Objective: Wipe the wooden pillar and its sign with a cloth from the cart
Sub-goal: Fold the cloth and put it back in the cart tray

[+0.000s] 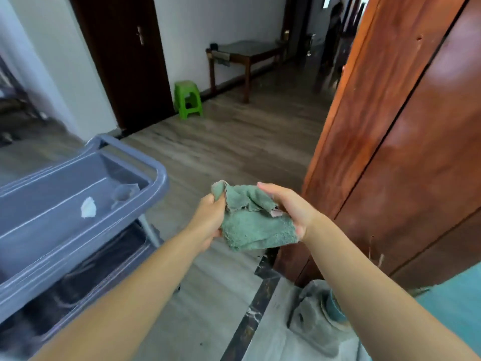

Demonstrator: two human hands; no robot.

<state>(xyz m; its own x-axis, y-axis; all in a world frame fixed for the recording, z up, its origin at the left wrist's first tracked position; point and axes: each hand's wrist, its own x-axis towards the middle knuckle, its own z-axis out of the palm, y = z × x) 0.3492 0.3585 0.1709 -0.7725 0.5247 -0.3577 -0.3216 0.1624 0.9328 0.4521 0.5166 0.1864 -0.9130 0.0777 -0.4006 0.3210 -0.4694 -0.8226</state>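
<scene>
You held the crumpled green terry cloth (256,225) between both hands at frame centre, your left hand (208,220) with fingers curled tight on its ten o'clock corner, your right hand (291,209) pinching its three o'clock edge, the grey plastic cart (78,204) at nine o'clock and the reddish-brown wooden pillar (390,139) at two o'clock.

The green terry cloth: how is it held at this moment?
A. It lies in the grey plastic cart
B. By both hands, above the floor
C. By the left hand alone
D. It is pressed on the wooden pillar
B: the left hand and the right hand each grip a side of the green terry cloth, above the floor.
</scene>
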